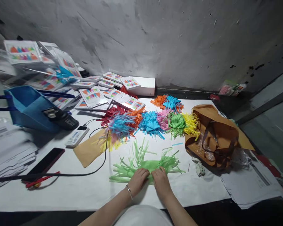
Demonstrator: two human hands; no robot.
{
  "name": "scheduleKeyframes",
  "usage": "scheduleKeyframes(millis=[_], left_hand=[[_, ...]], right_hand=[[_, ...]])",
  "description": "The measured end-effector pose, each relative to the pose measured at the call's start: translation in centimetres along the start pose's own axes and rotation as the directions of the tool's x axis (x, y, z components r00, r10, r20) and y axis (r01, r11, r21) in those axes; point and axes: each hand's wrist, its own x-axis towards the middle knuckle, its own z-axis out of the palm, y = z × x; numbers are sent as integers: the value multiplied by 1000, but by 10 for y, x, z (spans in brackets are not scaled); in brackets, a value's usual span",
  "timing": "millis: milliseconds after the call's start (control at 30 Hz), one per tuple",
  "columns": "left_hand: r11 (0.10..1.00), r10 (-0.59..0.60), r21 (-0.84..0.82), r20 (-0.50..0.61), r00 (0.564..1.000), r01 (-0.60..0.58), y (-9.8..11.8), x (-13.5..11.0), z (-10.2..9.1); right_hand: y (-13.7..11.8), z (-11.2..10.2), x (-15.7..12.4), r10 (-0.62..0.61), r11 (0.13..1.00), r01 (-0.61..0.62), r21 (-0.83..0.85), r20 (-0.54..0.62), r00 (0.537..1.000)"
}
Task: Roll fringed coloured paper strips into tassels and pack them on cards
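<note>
A light green sheet of fringed tissue paper [151,164] is spread on the white tabletop, its cut strips fanning out to the left and right. My left hand [138,180], with a bracelet at its wrist, has its fingers curled on the near edge of the paper's uncut middle. Close beside it my right hand [160,181] bends its fingers over the same middle part. The thumbs and the paper's edge under the fingers are partly hidden. Behind lie fringed paper bundles: blue [151,123], pink [163,118], green [176,123] and yellow [191,122].
At the right stands a brown bag [209,113] near a paper stack [252,179]. Several printed packs [93,96] are heaped at the back left. A blue bag [30,108], a power strip [77,136], a phone [46,161] and a black cable [85,173] lie leftward.
</note>
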Motion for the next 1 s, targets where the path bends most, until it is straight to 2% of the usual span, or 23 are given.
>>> scheduleKeyframes(millis=[167, 367, 567, 733, 800, 867, 933, 1000], left_hand=[[980, -195, 32, 50, 979, 194, -11, 20, -9], [881, -467, 113, 56, 882, 459, -21, 42, -18], [821, -565, 158, 89, 820, 549, -17, 52, -25], [806, -588, 175, 116, 801, 566, -14, 58, -28], [805, -588, 181, 121, 799, 565, -14, 59, -28], [806, -586, 188, 120, 801, 561, -14, 60, -28], [809, -580, 195, 113, 807, 554, -14, 61, -28], [817, -567, 197, 97, 818, 543, -14, 61, -30]], right_hand=[[10, -9, 9, 157, 988, -157, -4, -9, 988], [13, -11, 30, 307, 951, -306, -31, 12, 952], [13, -13, 44, 445, 890, -443, -109, 0, 895], [13, -24, 44, 478, 862, -484, -153, -75, 875], [11, -23, 40, 370, 913, -385, -136, -127, 920], [7, -17, 35, 124, 985, -137, -106, -116, 985], [4, -8, 31, -95, 993, 91, -79, -43, 995], [1, 0, 28, -141, 987, 141, -76, 10, 990]])
